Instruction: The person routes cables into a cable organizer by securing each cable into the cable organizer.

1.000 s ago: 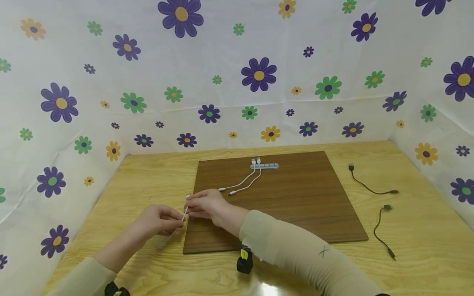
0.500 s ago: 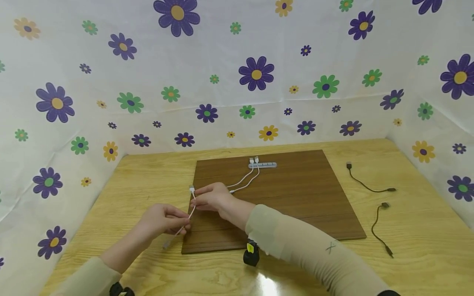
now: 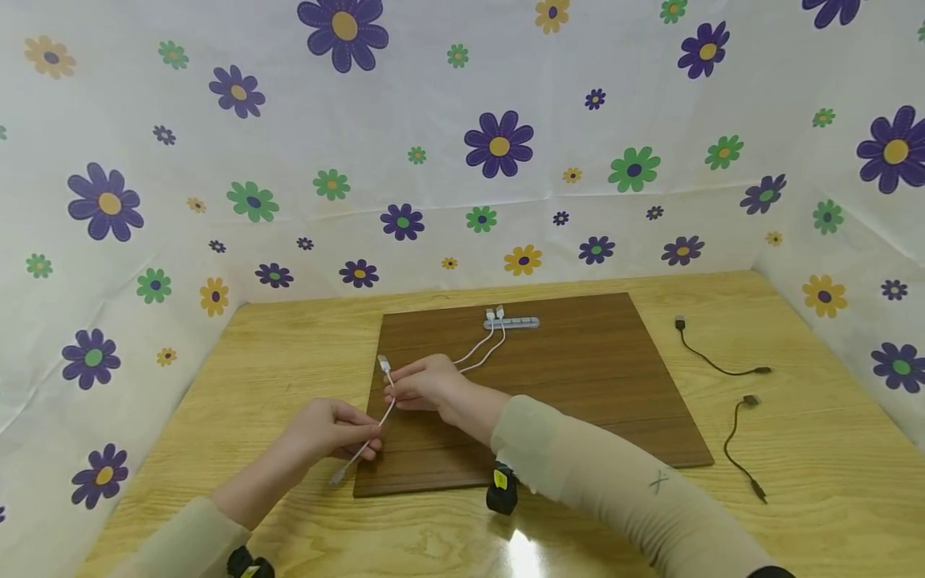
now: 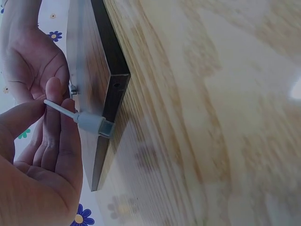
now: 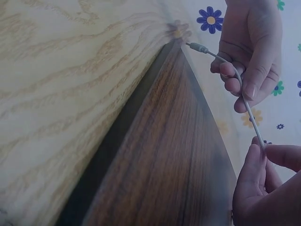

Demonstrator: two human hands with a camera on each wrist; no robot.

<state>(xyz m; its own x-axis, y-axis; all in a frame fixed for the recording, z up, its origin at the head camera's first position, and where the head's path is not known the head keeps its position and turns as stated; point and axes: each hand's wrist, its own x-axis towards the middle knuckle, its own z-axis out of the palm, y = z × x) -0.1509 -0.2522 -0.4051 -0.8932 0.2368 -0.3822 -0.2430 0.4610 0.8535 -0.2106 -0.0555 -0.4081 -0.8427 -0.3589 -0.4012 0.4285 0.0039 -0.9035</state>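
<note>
A short white USB cable (image 3: 385,364) slants between my two hands above the left side of the brown board (image 3: 564,401). My left hand (image 3: 328,433) pinches it nearer its lower connector, which sticks out freely below the fingers. In the left wrist view this connector (image 4: 91,123) hangs beside the board's edge. My right hand (image 3: 429,383) pinches the cable a little below the USB plug, which points up and away. The right wrist view has the left hand (image 5: 251,52) above and the right hand (image 5: 270,188) below, with the cable stretched between them.
Near the board's back edge lies a grey cable holder (image 3: 526,323). Two white cables (image 3: 499,313) are seated at its left end, their lower ends hidden behind my right hand. Two black cables (image 3: 715,365) lie on the wooden table (image 3: 289,345) right of the board. Flowered cloth (image 3: 426,96) surrounds it.
Both hands have shifted right with the white cable, over the board's left edge. The USB plug now stands farther out above the right fingers.
</note>
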